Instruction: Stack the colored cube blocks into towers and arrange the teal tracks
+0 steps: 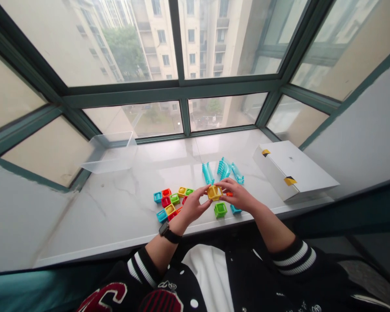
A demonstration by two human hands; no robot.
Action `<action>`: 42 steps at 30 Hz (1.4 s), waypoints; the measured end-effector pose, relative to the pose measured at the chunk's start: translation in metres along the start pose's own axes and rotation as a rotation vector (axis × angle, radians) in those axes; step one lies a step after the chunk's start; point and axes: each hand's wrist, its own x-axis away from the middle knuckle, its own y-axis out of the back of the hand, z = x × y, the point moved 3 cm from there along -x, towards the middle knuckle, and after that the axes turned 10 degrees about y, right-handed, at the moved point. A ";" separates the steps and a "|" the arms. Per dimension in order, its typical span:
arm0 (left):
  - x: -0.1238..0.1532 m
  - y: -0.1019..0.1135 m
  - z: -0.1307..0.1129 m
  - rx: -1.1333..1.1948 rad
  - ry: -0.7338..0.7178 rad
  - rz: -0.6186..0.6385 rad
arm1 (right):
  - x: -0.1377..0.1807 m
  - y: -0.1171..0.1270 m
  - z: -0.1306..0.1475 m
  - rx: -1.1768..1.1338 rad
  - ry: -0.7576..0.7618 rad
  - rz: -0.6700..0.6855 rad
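Between my two hands is a yellow hollow toy block (pixel 214 193), raised a little over the sill. My left hand (pixel 195 203), with a black watch on its wrist, grips the block's left side. On its right side the fingers of my right hand (pixel 238 194) are closed. Just below the yellow block sits a green block (pixel 220 210). A blue block (pixel 235 209) lies partly under my right hand, near a small orange piece (pixel 229 194). Several coloured blocks (pixel 170 203) lie left of my left hand, some partly hidden by it.
Clear blue track pieces (pixel 208 173) lie beyond my hands. A transparent plastic bin (pixel 117 151) stands at the back left. A white box (pixel 292 167) with yellow-black tape is on the right. Green-framed windows (pixel 182 89) edge the marble sill (pixel 117 208).
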 end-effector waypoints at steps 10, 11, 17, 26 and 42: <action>-0.026 -0.047 0.075 -0.083 0.370 0.039 | 0.016 0.018 -0.045 0.168 -0.115 -0.105; -0.027 -0.052 0.082 -0.100 0.381 0.043 | 0.016 0.017 -0.050 0.173 -0.119 -0.098; -0.036 -0.074 0.110 -0.049 0.435 0.014 | 0.015 0.002 -0.078 0.178 -0.134 -0.072; -0.038 -0.079 0.116 0.014 0.394 0.050 | 0.003 -0.016 -0.100 0.179 -0.138 0.005; -0.036 -0.074 0.103 0.097 0.399 0.038 | -0.002 -0.037 -0.110 0.141 -0.141 0.074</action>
